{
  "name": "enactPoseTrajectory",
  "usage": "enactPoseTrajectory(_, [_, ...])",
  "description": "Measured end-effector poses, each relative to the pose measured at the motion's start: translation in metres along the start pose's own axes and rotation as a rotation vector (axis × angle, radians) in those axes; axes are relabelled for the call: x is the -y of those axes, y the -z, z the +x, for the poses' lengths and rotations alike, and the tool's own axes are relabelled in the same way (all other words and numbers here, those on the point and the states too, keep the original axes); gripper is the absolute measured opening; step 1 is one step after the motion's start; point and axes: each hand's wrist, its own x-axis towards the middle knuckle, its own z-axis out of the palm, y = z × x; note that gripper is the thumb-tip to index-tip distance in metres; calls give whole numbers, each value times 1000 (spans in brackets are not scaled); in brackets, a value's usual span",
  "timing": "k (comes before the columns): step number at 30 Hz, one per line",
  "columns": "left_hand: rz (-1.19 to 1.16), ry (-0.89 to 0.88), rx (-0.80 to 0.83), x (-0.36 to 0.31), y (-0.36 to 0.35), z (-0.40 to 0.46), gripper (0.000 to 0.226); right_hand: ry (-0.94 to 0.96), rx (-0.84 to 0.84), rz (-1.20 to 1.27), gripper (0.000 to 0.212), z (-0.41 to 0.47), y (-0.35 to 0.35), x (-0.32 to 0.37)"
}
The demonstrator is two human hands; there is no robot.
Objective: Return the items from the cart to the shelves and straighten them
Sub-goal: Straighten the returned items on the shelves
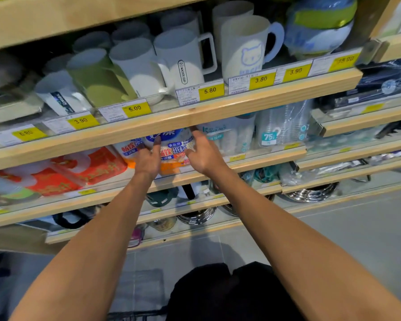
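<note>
Both hands, left (pixel 148 159) and right (pixel 205 155), grip the paper-cup pack (pixel 174 148) on the second shelf (pixel 264 156). We judge it shelved, straightening underway; cart (pixel 134 317) contents unseen.

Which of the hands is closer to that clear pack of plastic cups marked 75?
Right. The right hand is just left of the clear pack; the left hand is further left.
</note>
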Motion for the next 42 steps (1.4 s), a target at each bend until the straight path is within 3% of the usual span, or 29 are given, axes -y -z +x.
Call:
enactPoseTrajectory(4, [-28,-72,-10,13,4,9,44,50,-37,-59,59,1,-3,1])
enactPoseTrajectory(8, [-113,-57,-33,16,3,5,39,86,-19,-50,54,-2,1,-10])
enactPoseTrajectory(11, [-243,-19,-319,18,-15,-19,45,58,-148,26,37,-11,18,-31])
enactPoseTrajectory(14, [-253,10,-536,12,-60,-63,48,-37,-415,126,18,-23,60,-74])
enactPoseTrajectory(17, [-268,-221,-386,-14,-125,-95,31,-241,-695,102,11,-28,116,-129])
enactPoseTrajectory(19, [-258,-315,-243,-42,-164,-102,18,-384,-743,87,16,-29,149,-159])
enactPoseTrajectory(21, [-217,-383,-103,-73,-196,-104,11,-448,-690,12,27,-29,177,-180])
enactPoseTrajectory(22, [-148,-398,-58,-88,-211,-102,19,-450,-626,-42,32,-27,189,-188])
enactPoseTrajectory(24, [32,-410,-48,-110,-235,-97,37,-422,-438,-185,37,-20,207,-200])
enactPoseTrajectory(27, [274,-364,-88,-128,-248,-87,38,-374,-227,-357,35,-8,216,-207])
enactPoseTrajectory(34, [704,-308,-47,-142,-250,-75,36,-290,-229,-595,28,3,209,-215])
enactPoseTrajectory(42, [715,-332,-64,-137,-260,-65,30,-312,-293,-592,23,24,195,-227])
